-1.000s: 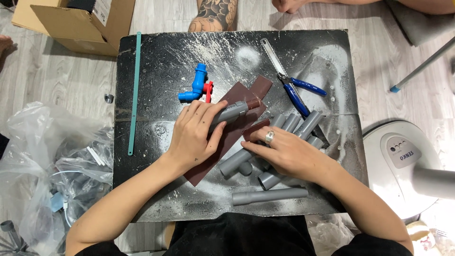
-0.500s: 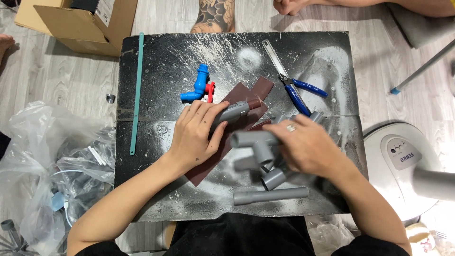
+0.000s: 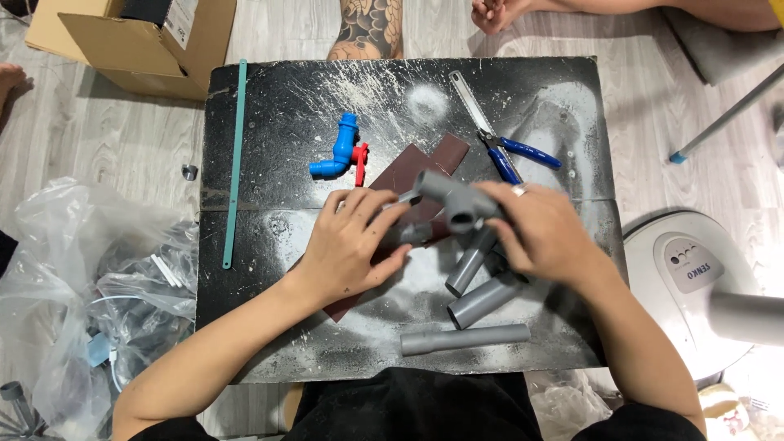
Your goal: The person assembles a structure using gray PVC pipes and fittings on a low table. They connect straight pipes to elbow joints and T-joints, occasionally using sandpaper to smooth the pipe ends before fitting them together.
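Currently my right hand is clamped on a grey tee fitting, raised above the black surface; my left hand grips a short grey pipe on sandpaper. Best to align both squarely, pushing straight.

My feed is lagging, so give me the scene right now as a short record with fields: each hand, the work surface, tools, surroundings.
left hand: left hand presses a short grey pipe piece down on the brown sandpaper sheet
right hand: right hand holds a grey tee fitting, raised above the board
surface: black board, dusted white
loose pipes: three grey pipe lengths near the front edge
tools: blue-handled pliers, teal saw blade, blue valve
surroundings: cardboard box, plastic bag, white fan base
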